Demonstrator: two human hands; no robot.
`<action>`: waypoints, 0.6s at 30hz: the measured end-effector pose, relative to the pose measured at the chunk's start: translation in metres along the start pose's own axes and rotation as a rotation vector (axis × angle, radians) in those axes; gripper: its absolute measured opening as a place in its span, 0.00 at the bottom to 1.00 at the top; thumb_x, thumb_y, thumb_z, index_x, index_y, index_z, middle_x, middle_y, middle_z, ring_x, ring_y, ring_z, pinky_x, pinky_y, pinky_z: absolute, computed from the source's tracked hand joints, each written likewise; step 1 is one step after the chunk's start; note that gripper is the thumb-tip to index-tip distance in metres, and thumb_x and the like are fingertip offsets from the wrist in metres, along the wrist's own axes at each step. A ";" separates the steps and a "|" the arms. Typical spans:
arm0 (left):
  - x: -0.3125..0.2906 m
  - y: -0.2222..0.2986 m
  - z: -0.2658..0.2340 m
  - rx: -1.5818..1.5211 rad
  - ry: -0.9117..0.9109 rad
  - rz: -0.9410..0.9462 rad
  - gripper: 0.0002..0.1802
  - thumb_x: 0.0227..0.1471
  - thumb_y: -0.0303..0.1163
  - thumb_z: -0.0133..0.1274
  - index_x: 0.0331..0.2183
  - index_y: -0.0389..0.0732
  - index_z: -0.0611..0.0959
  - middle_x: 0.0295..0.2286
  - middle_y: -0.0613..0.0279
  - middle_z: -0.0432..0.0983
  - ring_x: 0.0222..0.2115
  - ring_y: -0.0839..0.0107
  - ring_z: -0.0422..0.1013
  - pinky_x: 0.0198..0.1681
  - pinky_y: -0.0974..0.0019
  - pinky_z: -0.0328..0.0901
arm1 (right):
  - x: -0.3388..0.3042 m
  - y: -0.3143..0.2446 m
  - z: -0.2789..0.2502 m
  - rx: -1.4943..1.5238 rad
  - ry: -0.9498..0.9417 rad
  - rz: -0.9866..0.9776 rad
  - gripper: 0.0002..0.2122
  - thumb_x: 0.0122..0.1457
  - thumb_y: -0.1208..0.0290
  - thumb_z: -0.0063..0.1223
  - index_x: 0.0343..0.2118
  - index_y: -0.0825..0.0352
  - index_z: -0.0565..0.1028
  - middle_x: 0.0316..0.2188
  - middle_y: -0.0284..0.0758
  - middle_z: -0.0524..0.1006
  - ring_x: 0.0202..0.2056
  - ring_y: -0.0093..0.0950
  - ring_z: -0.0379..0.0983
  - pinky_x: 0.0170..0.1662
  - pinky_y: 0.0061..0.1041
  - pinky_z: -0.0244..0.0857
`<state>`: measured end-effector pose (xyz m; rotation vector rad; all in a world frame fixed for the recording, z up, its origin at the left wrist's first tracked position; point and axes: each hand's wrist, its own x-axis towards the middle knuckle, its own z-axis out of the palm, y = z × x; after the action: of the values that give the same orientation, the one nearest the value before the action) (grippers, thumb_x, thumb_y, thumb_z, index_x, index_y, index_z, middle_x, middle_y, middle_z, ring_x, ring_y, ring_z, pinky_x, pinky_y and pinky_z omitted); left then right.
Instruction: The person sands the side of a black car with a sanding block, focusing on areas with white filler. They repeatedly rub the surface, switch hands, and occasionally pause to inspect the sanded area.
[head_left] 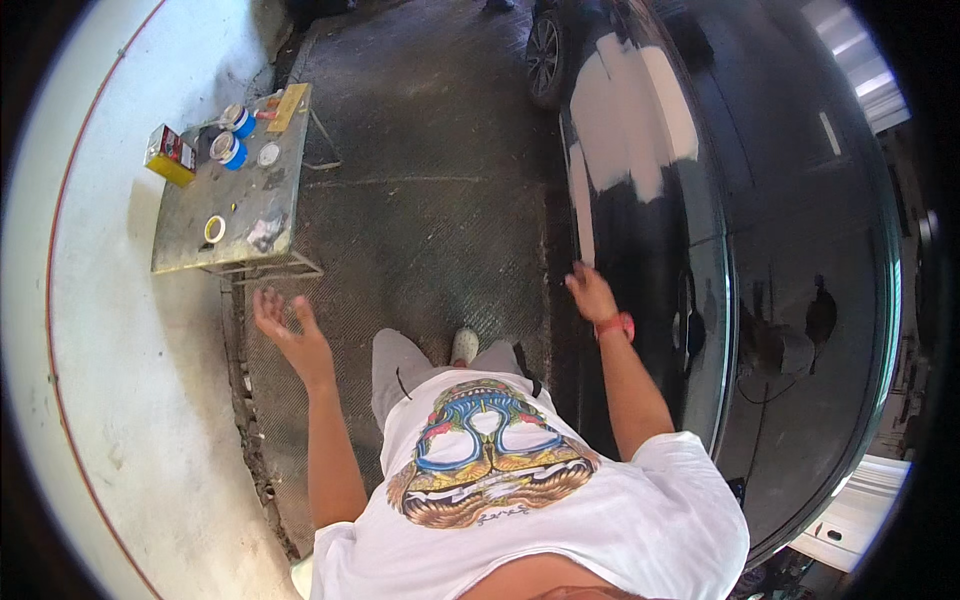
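My left hand (pixel 288 338) is raised in front of me, off the near end of a worktable (pixel 185 222). Its fingers are spread and nothing is in them. On the other side, my right hand (pixel 592 293), with a red band (pixel 616 325) at the wrist, hangs beside the dark car (pixel 645 250). Its fingers are loosely bent and a little apart, and I see nothing held there. Whether the fingertips touch the car's side I cannot tell. Pale filler or primer (pixel 625 110) covers a large patch of the car's panel, and a narrow strip runs lower down.
On the table stand a yellow-and-red rectangular can (pixel 170 156) and two blue-and-white tubs (pixel 228 151). A roll of tape (pixel 214 229), a round lid (pixel 268 153) and a crumpled rag or plastic (pixel 264 233) lie there too. A white wall (pixel 110 330) runs along the left; a car wheel (pixel 545 58) is ahead.
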<state>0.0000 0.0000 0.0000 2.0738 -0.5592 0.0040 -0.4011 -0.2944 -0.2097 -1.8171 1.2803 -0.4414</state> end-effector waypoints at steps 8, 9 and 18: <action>0.105 -0.214 0.209 -0.134 0.035 -0.596 0.35 0.65 0.40 0.54 0.65 0.35 0.64 0.61 0.42 0.64 0.56 0.51 0.69 0.60 0.50 0.64 | 0.210 -0.125 -0.087 -0.264 0.003 -0.158 0.21 0.66 0.66 0.57 0.59 0.70 0.72 0.49 0.48 0.80 0.49 0.37 0.79 0.52 0.34 0.72; 0.134 -0.234 0.214 -0.151 0.031 -0.676 0.37 0.64 0.42 0.55 0.66 0.34 0.63 0.61 0.42 0.63 0.57 0.50 0.68 0.60 0.50 0.64 | 0.218 -0.128 -0.070 -0.323 -0.044 -0.152 0.22 0.67 0.66 0.57 0.60 0.70 0.72 0.50 0.47 0.80 0.49 0.36 0.79 0.52 0.33 0.72; 0.245 -0.446 0.300 0.336 -0.055 -1.081 0.63 0.48 0.64 0.64 0.67 0.29 0.55 0.65 0.35 0.54 0.67 0.44 0.54 0.69 0.47 0.53 | 0.148 -0.096 0.014 -0.632 -0.577 0.595 0.25 0.62 0.57 0.60 0.57 0.69 0.74 0.44 0.46 0.83 0.49 0.39 0.80 0.52 0.35 0.72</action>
<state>0.3284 -0.1407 -0.4699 2.4603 0.6202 -0.6172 -0.2731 -0.4086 -0.1678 -1.7205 1.5270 0.8390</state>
